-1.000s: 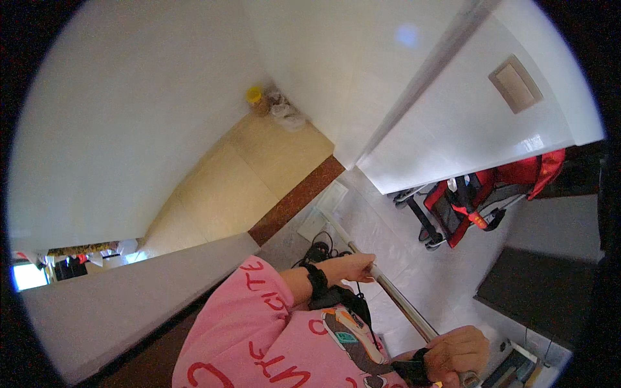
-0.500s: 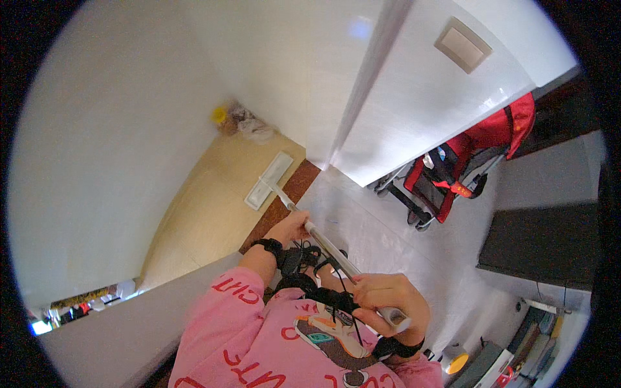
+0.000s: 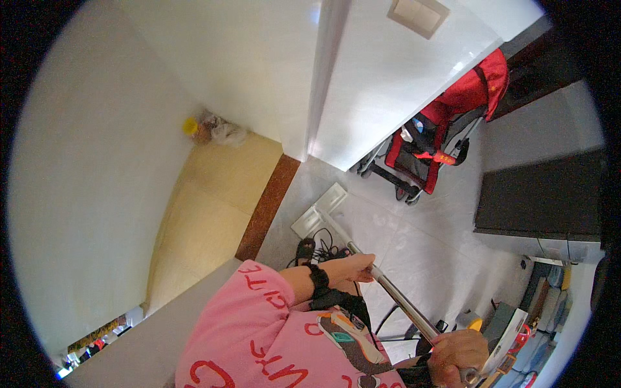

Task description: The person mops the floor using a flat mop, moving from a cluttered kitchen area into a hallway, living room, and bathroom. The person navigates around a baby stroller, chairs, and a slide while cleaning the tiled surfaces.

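Fingers of your left hand (image 3: pixel 349 266) wrap the metal mop handle (image 3: pixel 394 294) midway, while your right hand (image 3: pixel 458 352) grips its upper end; the flat white mop head (image 3: pixel 319 214) rests on grey floor tiles (image 3: pixel 414 246) near a red stroller (image 3: pixel 446 129).

A pale grey tiled floor (image 3: pixel 414 239) meeting a yellowish floor (image 3: pixel 213 200) at a brown threshold strip (image 3: pixel 268 207).

A flat white mop head (image 3: pixel 319 212) rests on the grey tiles beside the strip, with black cables (image 3: pixel 317 249) just near it. A red stroller (image 3: pixel 440 139) stands further off. A yellow object (image 3: pixel 189 125) and a crumpled bag (image 3: pixel 223 131) lie in the yellowish floor's far corner.
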### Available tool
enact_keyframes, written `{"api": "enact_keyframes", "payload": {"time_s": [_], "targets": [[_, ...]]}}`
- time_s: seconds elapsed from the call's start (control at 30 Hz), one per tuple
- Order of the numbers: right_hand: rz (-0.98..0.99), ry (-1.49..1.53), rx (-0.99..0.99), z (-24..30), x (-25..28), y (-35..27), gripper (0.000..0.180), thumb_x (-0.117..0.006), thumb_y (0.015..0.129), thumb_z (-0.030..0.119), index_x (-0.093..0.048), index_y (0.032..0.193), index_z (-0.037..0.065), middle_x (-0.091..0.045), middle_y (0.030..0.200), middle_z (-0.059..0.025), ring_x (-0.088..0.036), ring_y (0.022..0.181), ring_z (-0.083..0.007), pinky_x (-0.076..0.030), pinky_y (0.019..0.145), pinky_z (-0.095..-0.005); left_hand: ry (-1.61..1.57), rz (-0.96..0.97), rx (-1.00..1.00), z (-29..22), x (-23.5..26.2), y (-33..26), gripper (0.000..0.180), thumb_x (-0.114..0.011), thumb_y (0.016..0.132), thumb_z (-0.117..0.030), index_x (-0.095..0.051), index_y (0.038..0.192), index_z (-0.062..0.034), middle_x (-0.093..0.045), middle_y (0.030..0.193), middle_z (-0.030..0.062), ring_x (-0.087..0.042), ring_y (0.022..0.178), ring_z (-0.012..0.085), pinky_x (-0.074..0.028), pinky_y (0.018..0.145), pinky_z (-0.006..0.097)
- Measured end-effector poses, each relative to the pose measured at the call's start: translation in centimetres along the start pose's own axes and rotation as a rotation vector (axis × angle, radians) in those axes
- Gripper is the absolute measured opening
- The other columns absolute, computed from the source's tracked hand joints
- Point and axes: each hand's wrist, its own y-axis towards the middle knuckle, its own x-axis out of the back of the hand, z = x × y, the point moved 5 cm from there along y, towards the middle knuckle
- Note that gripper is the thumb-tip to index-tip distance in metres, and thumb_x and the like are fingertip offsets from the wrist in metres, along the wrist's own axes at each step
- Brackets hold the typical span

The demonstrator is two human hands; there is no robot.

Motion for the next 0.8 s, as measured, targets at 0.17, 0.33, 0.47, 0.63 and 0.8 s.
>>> {"api": "enact_keyframes", "payload": {"time_s": [0.17, 0.33, 0.47, 0.63, 0.8], "targets": [[0.018, 0.024, 0.097, 0.4, 1.2, 0.1, 0.022, -0.056, 0.065, 0.016, -0.047, 0.048, 0.006, -0.048, 0.044, -0.0066, -0.051, 0.038, -0.0205, -0.049, 0.047, -0.0342, -0.223, 0.144, 0.007, -0.9, 0.4, -0.6, 0.022, -0.048, 0.078, -0.024, -0.045, 0.086, -0.0026, -0.055, 0.081, 0.011, -0.059, 0.07, 0.0259, -0.053, 0.068, 0.039], [0.287, 0.019, 0.017, -3.8, 0.7, 1.7, 0.025, -0.062, 0.068, 0.019, -0.045, 0.054, 0.006, -0.048, 0.056, -0.0094, -0.051, 0.053, -0.0299, -0.043, 0.05, -0.0389, -0.382, -0.047, -0.301, -6.5, 3.8, -0.8, 0.019, -0.05, 0.074, -0.018, -0.046, 0.086, -0.0039, -0.051, 0.079, 0.0107, -0.056, 0.071, 0.0263, -0.051, 0.068, 0.041], [0.216, 0.124, -0.057, -7.8, 2.3, -0.8, 0.025, -0.063, 0.065, 0.011, -0.042, 0.056, 0.002, -0.045, 0.059, -0.0134, -0.048, 0.059, -0.036, -0.038, 0.053, -0.0406, -0.383, -0.215, -0.326, -7.7, 5.6, 2.0, 0.015, -0.047, 0.072, -0.014, -0.042, 0.083, -0.0051, -0.047, 0.077, 0.008, -0.053, 0.069, 0.0249, -0.051, 0.07, 0.042], [0.101, 0.103, -0.122, -9.5, 9.2, -8.6, 0.016, -0.059, 0.063, 0.004, -0.045, 0.056, -0.001, -0.047, 0.056, -0.013, -0.049, 0.053, -0.0322, -0.044, 0.057, -0.0389, -0.31, -0.088, -0.283, -5.1, 0.8, 8.5, 0.014, -0.051, 0.073, -0.015, -0.042, 0.08, -0.006, -0.047, 0.071, 0.007, -0.053, 0.065, 0.0234, -0.051, 0.066, 0.041], [-0.146, 0.183, 0.023, -5.4, 16.5, -14.5, 0.009, -0.058, 0.069, 0.003, -0.054, 0.063, -0.001, -0.055, 0.062, -0.0137, -0.058, 0.059, -0.0316, -0.05, 0.063, -0.042, -0.236, -0.074, -0.172, 1.3, -8.7, 13.3, 0.015, -0.054, 0.073, -0.017, -0.046, 0.075, -0.0051, -0.05, 0.07, 0.0095, -0.056, 0.067, 0.0261, -0.052, 0.063, 0.039]]}}
